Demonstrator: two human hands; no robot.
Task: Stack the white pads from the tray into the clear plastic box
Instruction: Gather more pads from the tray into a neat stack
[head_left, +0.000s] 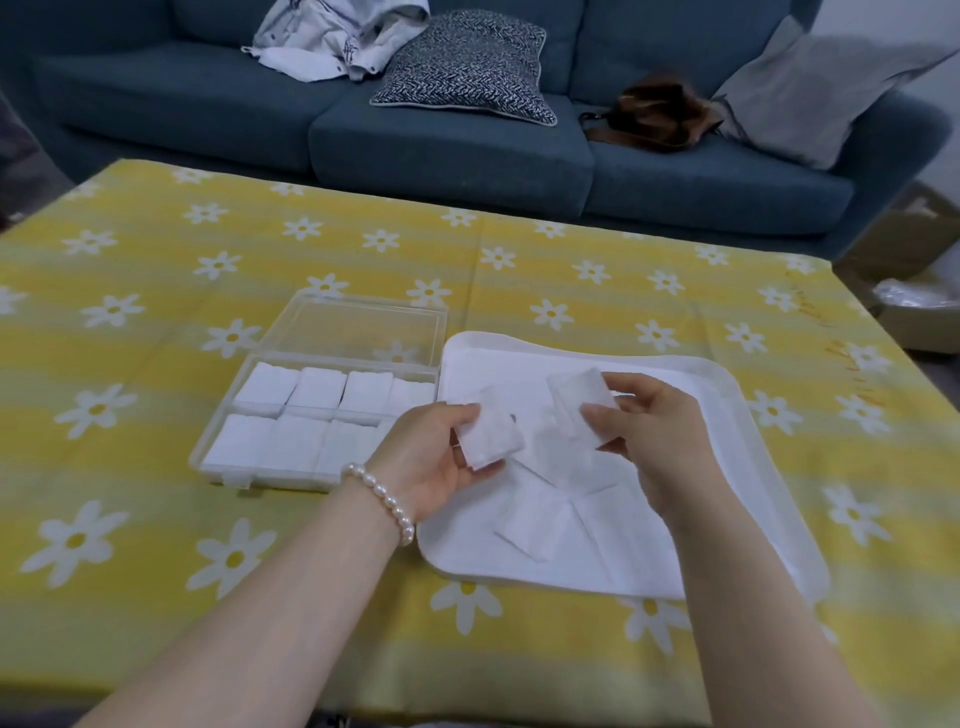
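from my remote seat i saw both hands raised over the tray (727, 395), each with a small stack of pads. the left hand (441, 457) pinched its stack (491, 434) between thumb and fingers, the stack tilted and just above the tray's left side; the pads looked thin, square-cut, soft white with a faintly quilted face, edges not quite flush. the right hand (654, 431) gripped a second stack (579, 400), thumb on the near face and fingers curled behind it, held more upright over the tray's middle. the two stacks were near each other but apart. more pads (530, 525) lay loose and overlapping at odd angles on the tray's white floor, hard to tell from it. the box (223, 441) sat just left of the tray on the cloth (156, 291), its clear lid (358, 325) open and lying flat behind it. inside, pads (317, 387) stood in two rows of neat white blocks, four in the far row; the near row's right end was hidden by the left hand. a pearl bracelet (382, 496) circled the left wrist.
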